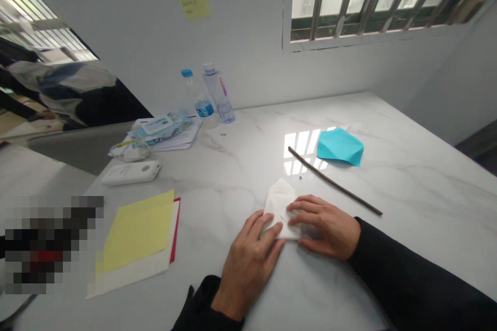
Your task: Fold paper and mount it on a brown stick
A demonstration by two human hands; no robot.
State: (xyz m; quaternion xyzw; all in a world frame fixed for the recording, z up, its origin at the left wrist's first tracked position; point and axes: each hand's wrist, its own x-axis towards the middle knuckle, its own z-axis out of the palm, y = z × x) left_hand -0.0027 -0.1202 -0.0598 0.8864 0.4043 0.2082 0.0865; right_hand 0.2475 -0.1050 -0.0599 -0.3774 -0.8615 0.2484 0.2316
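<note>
A piece of folded white paper (280, 194) lies on the table in front of me, its pointed end facing away. My left hand (252, 253) rests on its left and near side, fingers stretched out and slightly apart on the paper, the thumb by the near edge. From the right, my right hand (324, 225) lays its spread fingertips on the paper, with the thumb low near the bottom edge. The fingers cover parts of both sides of the sheet. Beyond my right hand are a thin dark brown stick (336, 183) and a creased turquoise paper piece (340, 146).
Left of my hands lies a stack of yellow, white and red paper sheets (142, 230). Behind it are a white power bank (131, 172), a wipes pack (161, 129) and two plastic bottles (219, 93). Another person's sleeve (77, 88) shows beyond the partition (248, 62).
</note>
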